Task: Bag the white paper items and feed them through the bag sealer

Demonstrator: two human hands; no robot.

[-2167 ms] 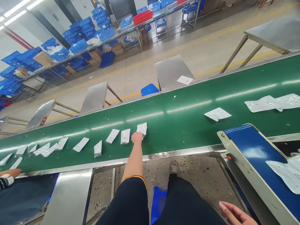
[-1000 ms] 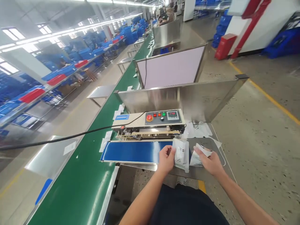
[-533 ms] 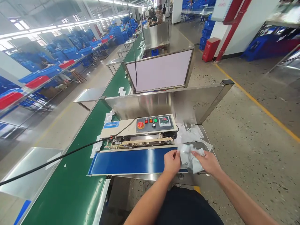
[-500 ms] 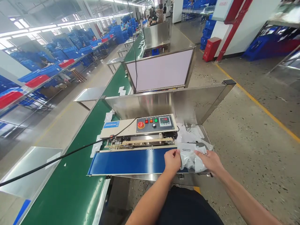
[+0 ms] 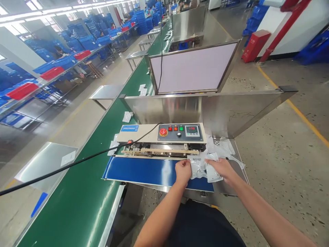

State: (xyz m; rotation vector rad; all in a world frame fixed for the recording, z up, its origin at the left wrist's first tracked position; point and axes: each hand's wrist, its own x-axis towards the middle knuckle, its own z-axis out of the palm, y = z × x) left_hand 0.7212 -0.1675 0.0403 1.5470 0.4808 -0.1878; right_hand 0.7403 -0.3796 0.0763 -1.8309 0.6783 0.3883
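Between my hands are two white printed plastic bags, over the right end of a blue belt. My left hand pinches the left edge of one plastic bag. My right hand has its thumb on the second plastic bag, beside the first; its other fingers are partly hidden. Just behind the belt stands a cream band sealer with a red knob, coloured buttons and a lit display. More white bags lie on the metal surface behind my right hand.
A green conveyor runs along the left, with several white packets on it. A steel panel stands behind the sealer. A black cable crosses the left side above the conveyor.
Both hands and the bags have shifted left along the blue belt, closer to the sealer's front. My head view has turned slightly. Both hands keep their hold.
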